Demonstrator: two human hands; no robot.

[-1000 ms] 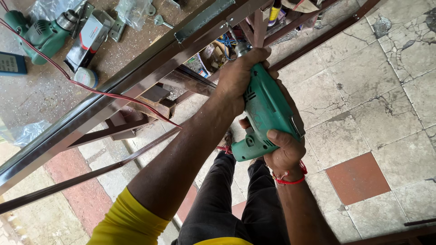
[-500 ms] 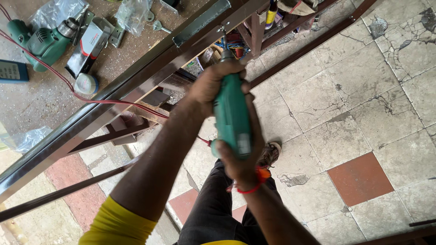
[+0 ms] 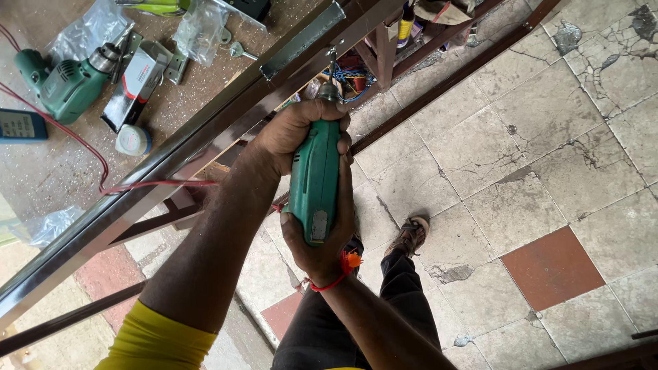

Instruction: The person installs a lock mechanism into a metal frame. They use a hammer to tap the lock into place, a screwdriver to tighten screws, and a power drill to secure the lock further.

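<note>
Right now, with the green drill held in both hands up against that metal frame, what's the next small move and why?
Probably steady the green drill and press its bit straight into the small metal bracket on the frame rail. The left hand wraps the front near the chuck, the right hand braces the back, and the bit tip appears to sit right at the bracket's edge.

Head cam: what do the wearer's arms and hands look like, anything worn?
Both hands are bare, no gloves. The left arm has a yellow short sleeve at the upper arm and is bare below it. The right hand has a red thread band with a small orange tuft tied at the wrist. The right forearm is bare; no sleeve shows. The left hand shows no rings or watch.
</note>
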